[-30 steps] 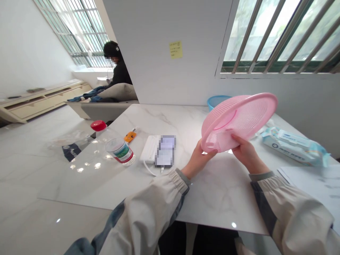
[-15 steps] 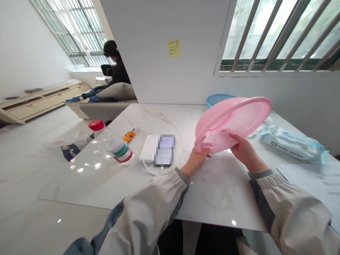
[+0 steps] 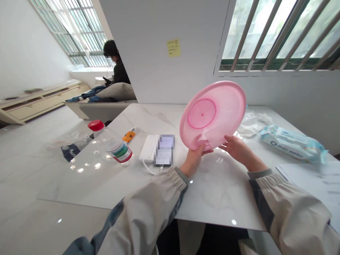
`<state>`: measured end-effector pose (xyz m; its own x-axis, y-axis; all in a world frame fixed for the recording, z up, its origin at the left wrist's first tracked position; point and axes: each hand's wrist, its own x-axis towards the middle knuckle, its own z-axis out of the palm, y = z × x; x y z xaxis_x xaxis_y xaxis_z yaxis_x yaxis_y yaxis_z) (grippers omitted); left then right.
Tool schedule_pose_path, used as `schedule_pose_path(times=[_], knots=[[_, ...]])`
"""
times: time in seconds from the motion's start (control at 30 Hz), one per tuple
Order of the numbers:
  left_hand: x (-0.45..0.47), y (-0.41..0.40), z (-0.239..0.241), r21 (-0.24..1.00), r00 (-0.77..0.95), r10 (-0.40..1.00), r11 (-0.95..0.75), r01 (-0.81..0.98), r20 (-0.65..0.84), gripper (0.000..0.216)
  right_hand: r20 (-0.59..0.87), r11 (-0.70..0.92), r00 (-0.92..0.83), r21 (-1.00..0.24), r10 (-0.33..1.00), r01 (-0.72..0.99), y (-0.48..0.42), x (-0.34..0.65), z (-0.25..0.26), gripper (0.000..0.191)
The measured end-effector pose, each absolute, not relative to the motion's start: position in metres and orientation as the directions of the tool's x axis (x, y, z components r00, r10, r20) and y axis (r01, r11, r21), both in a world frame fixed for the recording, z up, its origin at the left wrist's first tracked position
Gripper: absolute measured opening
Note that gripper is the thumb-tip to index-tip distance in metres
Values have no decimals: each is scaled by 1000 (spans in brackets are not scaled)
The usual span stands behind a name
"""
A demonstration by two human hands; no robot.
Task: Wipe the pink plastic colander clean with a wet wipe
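A pink mesh colander (image 3: 225, 102) is tilted up above the table, its hollow inside turned toward me. My left hand (image 3: 195, 159) is closed on its lower rim, thumb on the near side. At the lower right rim, my right hand (image 3: 237, 150) grips with thumb and fingertips. A smooth pale pink patch lies between the hands along the rim; whether it belongs to the colander I cannot tell. Behind the colander, only a sliver of something blue shows at its right edge.
Left of my hands lie a phone (image 3: 164, 150), a white power bank (image 3: 148, 148), an orange item (image 3: 129, 136) and a clear red-capped bottle (image 3: 119, 150). On the right are crumpled white tissue (image 3: 252, 124), a wipes pack (image 3: 292, 143) and papers (image 3: 316, 180). A person (image 3: 120, 71) sits beyond.
The colander has swung upright and to the left, so its inside and round base now face me. It now hides most of the blue basin behind. My right hand has shifted slightly left.
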<state>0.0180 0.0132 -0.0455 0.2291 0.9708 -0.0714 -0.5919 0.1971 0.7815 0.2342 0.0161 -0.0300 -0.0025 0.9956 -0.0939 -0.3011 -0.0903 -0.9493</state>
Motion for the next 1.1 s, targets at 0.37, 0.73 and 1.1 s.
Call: schedule_pose_path(times=[0.37, 0.73, 1.1], knots=[[17, 13, -46, 846, 205, 979, 109, -522, 1, 92, -78, -45, 132, -970, 988, -237, 24, 239, -39, 53], [21, 18, -62, 908, 284, 959, 138, -396, -22, 87, -62, 22, 232, -940, 971, -342, 31, 238, -43, 40], [16, 13, -62, 960, 263, 965, 86, -268, -13, 68, -22, 105, 347, -933, 938, -344, 36, 238, -49, 42]])
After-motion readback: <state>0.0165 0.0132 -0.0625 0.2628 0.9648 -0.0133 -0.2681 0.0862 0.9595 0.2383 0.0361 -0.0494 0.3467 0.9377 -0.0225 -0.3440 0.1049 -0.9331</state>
